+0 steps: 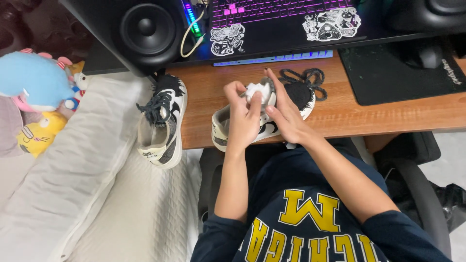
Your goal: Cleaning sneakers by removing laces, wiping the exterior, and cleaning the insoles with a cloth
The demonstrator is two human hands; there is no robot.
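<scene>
A black, white and cream sneaker (303,97) lies on its side on the wooden desk (340,114), its dark lace loose at the toe end. My left hand (242,119) presses a crumpled white wad (256,90) into the shoe's opening. My right hand (287,112) lies flat across the sneaker's side and steadies it. The matching second sneaker (162,123) sits to the left on the white bedding, leaning at the desk's corner, with its lace in place.
A laptop (281,22) with a lit purple keyboard and stickers stands at the desk's back, a black speaker (145,29) to its left. A black mouse pad (398,73) with a mouse lies at right. Plush toys (39,97) rest on the bedding at left.
</scene>
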